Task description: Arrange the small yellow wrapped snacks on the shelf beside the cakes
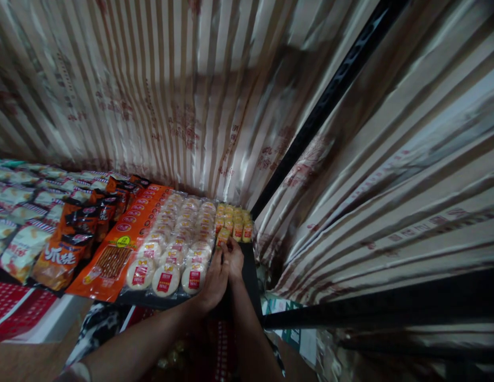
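While both hands are working at the shelf edge, the stocking step is under way, judging by the rows.
Orange packets: lying flat, left of the buns.
Round buns: sitting in wrapped rows, red labels facing up.
Left hand: resting half-curled against the bun row, gripping nothing visible.
Right hand: fingers closing on a yellow packet.
Yellow packets: small, glossy, standing in short rows at the shelf's right end.
Next move: likely calling for seating the packet flush with its row.

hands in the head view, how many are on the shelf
2. The left hand lies by the round white buns; the right hand touches the small yellow packs at the row's near end. No other hands show.
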The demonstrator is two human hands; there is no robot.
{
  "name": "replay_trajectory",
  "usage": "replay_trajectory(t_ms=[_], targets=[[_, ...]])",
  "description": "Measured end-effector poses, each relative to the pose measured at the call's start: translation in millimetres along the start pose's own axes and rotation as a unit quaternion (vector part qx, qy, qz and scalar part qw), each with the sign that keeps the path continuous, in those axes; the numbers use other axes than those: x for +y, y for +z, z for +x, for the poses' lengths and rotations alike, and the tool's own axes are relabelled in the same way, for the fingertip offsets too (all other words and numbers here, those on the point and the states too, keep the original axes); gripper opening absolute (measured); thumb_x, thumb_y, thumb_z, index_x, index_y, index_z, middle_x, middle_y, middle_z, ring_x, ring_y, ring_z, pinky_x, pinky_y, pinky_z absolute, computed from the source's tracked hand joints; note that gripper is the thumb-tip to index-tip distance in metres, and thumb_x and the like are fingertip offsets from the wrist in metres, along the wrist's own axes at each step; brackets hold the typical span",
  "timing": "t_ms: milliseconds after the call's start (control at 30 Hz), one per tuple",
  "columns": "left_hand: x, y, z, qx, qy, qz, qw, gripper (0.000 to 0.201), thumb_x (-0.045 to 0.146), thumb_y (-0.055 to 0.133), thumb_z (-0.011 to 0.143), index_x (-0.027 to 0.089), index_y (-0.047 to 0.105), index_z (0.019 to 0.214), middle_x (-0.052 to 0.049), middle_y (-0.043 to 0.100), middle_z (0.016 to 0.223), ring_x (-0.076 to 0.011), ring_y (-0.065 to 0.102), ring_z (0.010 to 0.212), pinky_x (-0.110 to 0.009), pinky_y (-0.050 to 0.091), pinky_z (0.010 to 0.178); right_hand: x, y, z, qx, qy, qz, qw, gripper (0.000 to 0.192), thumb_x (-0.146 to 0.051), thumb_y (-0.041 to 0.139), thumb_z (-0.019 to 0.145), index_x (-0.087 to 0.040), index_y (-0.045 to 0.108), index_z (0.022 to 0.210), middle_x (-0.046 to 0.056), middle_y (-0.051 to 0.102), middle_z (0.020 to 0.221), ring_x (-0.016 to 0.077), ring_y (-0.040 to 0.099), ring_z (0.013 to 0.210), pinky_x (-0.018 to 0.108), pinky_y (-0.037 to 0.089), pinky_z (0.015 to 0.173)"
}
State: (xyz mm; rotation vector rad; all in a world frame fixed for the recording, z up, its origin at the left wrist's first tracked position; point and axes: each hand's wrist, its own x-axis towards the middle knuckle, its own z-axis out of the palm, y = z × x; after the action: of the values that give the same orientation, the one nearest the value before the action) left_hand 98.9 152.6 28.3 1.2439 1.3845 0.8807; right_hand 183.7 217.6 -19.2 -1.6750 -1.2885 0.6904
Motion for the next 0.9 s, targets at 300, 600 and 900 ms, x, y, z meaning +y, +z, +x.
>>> replay_trajectory(t_ms=[300, 600, 900], targets=[[2.7, -1.2, 4.8, 0.021, 0.009, 0.019, 1.0, 0.057, 0.029, 0.031, 0.088, 0.005, 0.03, 0.14, -0.015, 0.027, 0.149, -0.0188, 0.02, 0.139, -0.033, 0.013, 0.116, 0.0, 6.3, 9.3, 0.005, -0.022, -0.006, 1.0, 0.037, -0.037, 0.054, 0.073, -0.022, 0.065, 0.106, 0.002, 0.068, 0.096, 0.018, 0.061, 0.087, 0.028, 0.047, 0.079], [6.8, -0.4, 3.9, 0.038, -0.021, 0.065, 0.997, 0.049, 0.028, 0.03, 0.089, 0.014, 0.038, 0.136, -0.011, 0.038, 0.144, -0.018, 0.03, 0.136, -0.031, 0.021, 0.113, 12.1, 12.4, 1.5, 0.035, -0.022, 0.056, 0.998, 0.04, -0.039, 0.053, 0.072, -0.015, 0.061, 0.103, 0.009, 0.064, 0.101, 0.0177, 0.062, 0.076, 0.03, 0.05, 0.074], [-3.3, 2.2, 9.0, 0.046, 0.012, 0.084, 0.995, 0.047, 0.026, 0.034, 0.088, 0.017, 0.042, 0.134, -0.009, 0.042, 0.142, -0.0193, 0.033, 0.134, -0.031, 0.025, 0.111, 24.0, 20.2, -8.0, 0.038, -0.045, 0.077, 0.995, 0.03, -0.029, 0.05, 0.073, -0.021, 0.062, 0.1, 0.003, 0.067, 0.091, 0.0165, 0.062, 0.077, 0.027, 0.049, 0.07]])
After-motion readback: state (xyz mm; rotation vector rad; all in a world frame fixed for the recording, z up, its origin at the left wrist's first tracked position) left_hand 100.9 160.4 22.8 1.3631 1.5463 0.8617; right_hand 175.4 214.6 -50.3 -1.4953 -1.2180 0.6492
